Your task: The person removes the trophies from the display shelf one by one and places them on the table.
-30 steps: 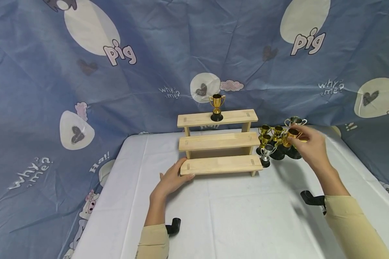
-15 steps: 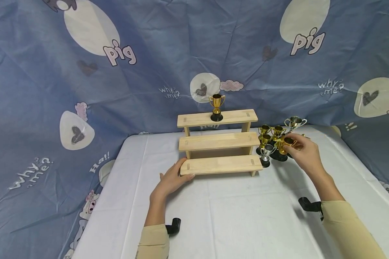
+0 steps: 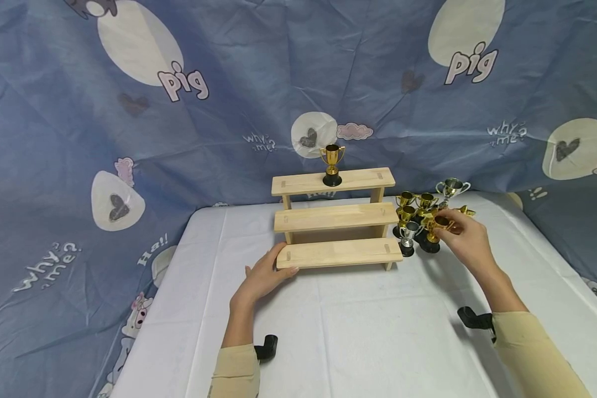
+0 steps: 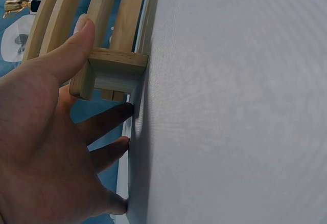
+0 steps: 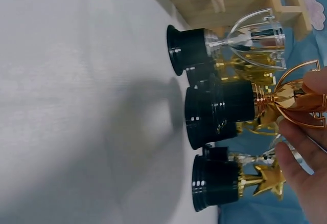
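My left hand [image 3: 263, 276] holds the left end of the three-tier wooden stand [image 3: 338, 253], thumb over the lowest board and index finger behind it. In the left wrist view its other fingers spread down towards the tablecloth. My right hand [image 3: 467, 237] pinches a bronze-coloured trophy cup [image 5: 291, 93] by its cup, between thumb and fingers. Its black base overlaps another black base in the right wrist view. Close around stand a silver trophy [image 3: 409, 235], several small gold trophies [image 3: 406, 199] and a gold star trophy [image 5: 263, 179]. A larger silver trophy [image 3: 451, 189] stands behind.
One gold trophy [image 3: 331, 160] stands on the top board of the stand, left of its right end. The white tablecloth [image 3: 358, 331] spreads in front. A blue printed curtain [image 3: 229, 99] hangs right behind the table.
My right hand has moved a little left and towards me with the bronze-coloured trophy, uncovering the larger silver trophy and part of the gold star. The left hand and stand have not moved.
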`<state>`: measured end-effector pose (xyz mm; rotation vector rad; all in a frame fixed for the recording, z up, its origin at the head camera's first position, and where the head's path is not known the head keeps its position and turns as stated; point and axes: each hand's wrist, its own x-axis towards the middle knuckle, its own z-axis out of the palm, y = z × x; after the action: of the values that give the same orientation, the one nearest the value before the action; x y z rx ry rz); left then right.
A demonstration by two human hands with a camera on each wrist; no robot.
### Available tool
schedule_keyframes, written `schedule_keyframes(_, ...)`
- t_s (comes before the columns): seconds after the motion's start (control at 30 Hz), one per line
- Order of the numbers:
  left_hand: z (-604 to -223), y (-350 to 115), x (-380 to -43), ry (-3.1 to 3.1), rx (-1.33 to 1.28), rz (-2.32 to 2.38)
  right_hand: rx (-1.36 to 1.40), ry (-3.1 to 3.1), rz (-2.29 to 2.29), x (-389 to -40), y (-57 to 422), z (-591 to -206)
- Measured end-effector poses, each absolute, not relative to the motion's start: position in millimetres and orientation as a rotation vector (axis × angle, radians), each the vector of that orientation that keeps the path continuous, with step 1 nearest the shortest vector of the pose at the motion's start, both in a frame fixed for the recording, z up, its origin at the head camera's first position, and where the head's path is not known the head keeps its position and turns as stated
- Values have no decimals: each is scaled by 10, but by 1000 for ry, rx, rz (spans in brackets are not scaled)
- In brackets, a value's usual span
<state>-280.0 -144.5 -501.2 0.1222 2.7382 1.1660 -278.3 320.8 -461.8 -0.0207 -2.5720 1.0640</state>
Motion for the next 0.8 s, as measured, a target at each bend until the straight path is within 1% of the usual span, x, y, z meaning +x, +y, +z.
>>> schedule_keyframes(0.4,-5042,-1449,-2828,2740,133,1141,0,-2625,1081,-2791,3235,-4804)
schedule_keyframes(0.8,-5033,-1450,-2813,2739,132,1150,-2,-2662,1045,-2785,3234,-4846)
